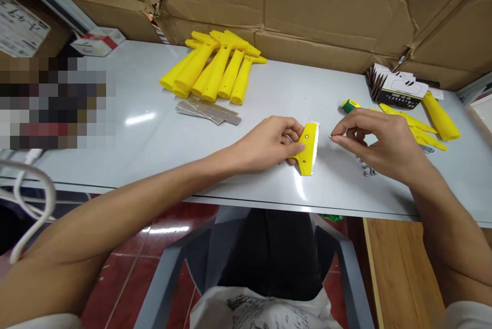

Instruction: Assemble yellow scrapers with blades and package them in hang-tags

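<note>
My left hand (274, 143) is closed around the handle end of a yellow scraper (308, 152), held just over the table near its front edge. A thin metal blade shows along the scraper's right edge, and two small holes or screw spots are on its face, the upper one shiny. To the right, my right hand (378, 139) pinches a tiny metal screw (330, 137) between thumb and forefinger, apart from the scraper. Several loose screws (367, 167) lie on the table below this hand. A green and yellow screwdriver handle (349, 106) shows behind it, partly hidden.
Several yellow scraper handles (215, 70) are piled at the back, with flat metal blades (209, 111) before them. Packaging cards (400, 88) stand at the back right, near more yellow parts (442, 116). Cardboard (315, 6) lines the rear. A white cable (48, 190) hangs at left.
</note>
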### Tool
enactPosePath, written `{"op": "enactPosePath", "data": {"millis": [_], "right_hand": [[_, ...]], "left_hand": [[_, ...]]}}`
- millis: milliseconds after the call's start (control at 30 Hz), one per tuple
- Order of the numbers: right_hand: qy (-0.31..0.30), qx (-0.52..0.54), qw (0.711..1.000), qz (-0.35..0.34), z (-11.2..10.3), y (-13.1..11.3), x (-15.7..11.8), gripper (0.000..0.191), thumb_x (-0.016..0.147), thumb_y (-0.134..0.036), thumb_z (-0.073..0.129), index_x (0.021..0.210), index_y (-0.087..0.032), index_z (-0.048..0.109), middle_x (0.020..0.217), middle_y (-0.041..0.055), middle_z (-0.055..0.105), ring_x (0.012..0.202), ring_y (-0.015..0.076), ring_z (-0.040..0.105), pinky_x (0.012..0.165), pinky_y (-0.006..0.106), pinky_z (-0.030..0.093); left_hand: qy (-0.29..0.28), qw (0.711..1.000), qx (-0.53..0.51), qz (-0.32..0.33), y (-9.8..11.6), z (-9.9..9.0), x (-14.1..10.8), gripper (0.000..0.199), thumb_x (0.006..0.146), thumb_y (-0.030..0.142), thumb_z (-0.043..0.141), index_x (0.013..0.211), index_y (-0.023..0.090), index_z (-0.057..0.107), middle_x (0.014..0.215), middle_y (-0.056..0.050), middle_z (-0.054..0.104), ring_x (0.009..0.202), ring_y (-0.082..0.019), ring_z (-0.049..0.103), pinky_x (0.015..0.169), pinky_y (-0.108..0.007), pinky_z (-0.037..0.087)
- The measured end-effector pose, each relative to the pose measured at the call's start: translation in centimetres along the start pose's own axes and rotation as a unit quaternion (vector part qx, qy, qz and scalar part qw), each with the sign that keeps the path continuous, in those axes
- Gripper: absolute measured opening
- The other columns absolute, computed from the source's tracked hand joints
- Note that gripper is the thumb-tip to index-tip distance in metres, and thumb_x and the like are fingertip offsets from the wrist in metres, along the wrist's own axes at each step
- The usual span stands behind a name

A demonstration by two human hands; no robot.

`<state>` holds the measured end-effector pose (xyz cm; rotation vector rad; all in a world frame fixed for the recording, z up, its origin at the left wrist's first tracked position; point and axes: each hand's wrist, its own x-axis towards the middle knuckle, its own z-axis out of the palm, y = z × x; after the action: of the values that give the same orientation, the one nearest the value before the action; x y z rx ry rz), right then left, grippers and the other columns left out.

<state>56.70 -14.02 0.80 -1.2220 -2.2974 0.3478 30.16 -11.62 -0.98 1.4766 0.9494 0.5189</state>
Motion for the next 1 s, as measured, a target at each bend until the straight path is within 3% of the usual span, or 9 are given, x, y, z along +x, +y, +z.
{"op": "enactPosePath", "data": {"millis": [100,200,467,1000], "right_hand": [[0.028,0.004,0.994,-0.106,0.8,-1.3,0.1,0.007,0.104,-0.025,0.072,0.099,-0.022,0.074,0.095,0.0029,0.077,0.067,0.0125,0.062,0.062,0.029,0.051],[0.032,-0.035,0.987,-0.153,1.9,-1.8,0.2,0.005,0.105,-0.017,0.069,0.102,-0.018,0.072,0.099,0.0046,0.078,0.069,0.0111,0.064,0.064,0.027,0.054],[0.066,-0.174,0.969,-0.164,2.9,-2.4,-0.1,0.006,0.105,-0.018,0.070,0.103,-0.014,0.075,0.096,0.0039,0.078,0.068,0.0116,0.068,0.059,0.028,0.050],[0.083,-0.066,0.985,-0.136,3.3,-2.6,-0.5,0.007,0.103,-0.012,0.071,0.106,-0.013,0.077,0.099,0.0059,0.077,0.069,0.0103,0.066,0.061,0.026,0.057]], "left_hand": [[0.002,1.000,-0.007,-0.012,0.5,0.7,-0.3,0.011,0.099,0.008,0.068,0.109,0.013,0.068,0.096,-0.003,0.073,0.073,-0.011,0.077,0.069,-0.025,0.066],[-0.007,1.000,-0.014,-0.011,0.6,1.2,-0.5,0.009,0.100,0.009,0.068,0.109,0.013,0.067,0.094,-0.002,0.072,0.074,-0.011,0.075,0.071,-0.024,0.065],[-0.012,1.000,0.001,-0.010,-0.1,1.4,-0.5,0.008,0.101,0.012,0.068,0.109,0.014,0.067,0.091,-0.001,0.073,0.074,-0.012,0.075,0.074,-0.027,0.065],[-0.021,1.000,0.010,-0.013,0.1,1.3,-1.0,0.015,0.099,0.018,0.071,0.113,0.015,0.069,0.094,0.000,0.074,0.081,-0.014,0.074,0.080,-0.031,0.061]]}}
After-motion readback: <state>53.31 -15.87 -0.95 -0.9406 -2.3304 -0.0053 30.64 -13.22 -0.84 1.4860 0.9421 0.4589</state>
